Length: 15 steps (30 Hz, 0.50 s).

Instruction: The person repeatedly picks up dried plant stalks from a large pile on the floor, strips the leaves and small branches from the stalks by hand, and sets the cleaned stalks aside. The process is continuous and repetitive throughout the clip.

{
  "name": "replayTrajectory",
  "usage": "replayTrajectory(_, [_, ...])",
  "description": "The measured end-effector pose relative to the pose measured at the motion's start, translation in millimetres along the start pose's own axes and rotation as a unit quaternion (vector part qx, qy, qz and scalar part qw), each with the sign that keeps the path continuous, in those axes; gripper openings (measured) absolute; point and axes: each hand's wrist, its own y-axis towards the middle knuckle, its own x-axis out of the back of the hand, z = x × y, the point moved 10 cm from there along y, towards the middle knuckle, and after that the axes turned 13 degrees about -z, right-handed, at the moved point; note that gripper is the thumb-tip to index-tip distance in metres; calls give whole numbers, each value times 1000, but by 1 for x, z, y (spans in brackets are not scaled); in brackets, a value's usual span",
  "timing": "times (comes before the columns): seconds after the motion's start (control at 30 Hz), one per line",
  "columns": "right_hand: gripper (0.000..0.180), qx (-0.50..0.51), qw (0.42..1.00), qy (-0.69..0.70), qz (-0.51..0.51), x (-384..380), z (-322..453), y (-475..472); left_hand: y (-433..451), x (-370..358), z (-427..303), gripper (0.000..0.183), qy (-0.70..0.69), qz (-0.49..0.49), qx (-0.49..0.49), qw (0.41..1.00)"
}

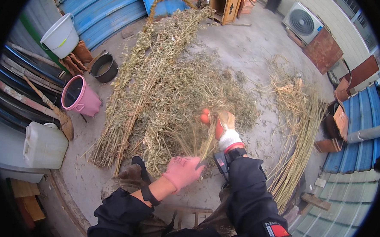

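Observation:
My left hand, in a pink glove, is closed around the lower ends of a small bunch of dried stalks. Farther up the same bunch is my right hand, its fingers wrapped about the stems; its glove is orange and tan with a white knitted cuff. Around and beyond both hands spreads a heap of dried leaves and broken plant bits. Long leafy dried plants lie in a row along the heap's left side. Some of the held bunch is blurred.
Bare stalks lie piled on the right. At left stand a pink bucket, a black bucket, a white bucket, a plastic jerrycan and a broom. An air-conditioner unit and a wooden box stand farther back.

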Motion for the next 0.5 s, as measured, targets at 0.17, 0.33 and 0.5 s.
replayTrajectory(0.17, [38,-1,1000,-12,1,-5,-10,5,-6,3,7,26,12,7,5,1000])
replayTrajectory(0.33, [39,10,998,-51,17,-6,-14,8,-12,6,3,27,26,13,-7,1000])
replayTrajectory(0.5, [41,15,993,-111,37,-2,-16,15,-17,6,-2,31,57,31,-10,998])
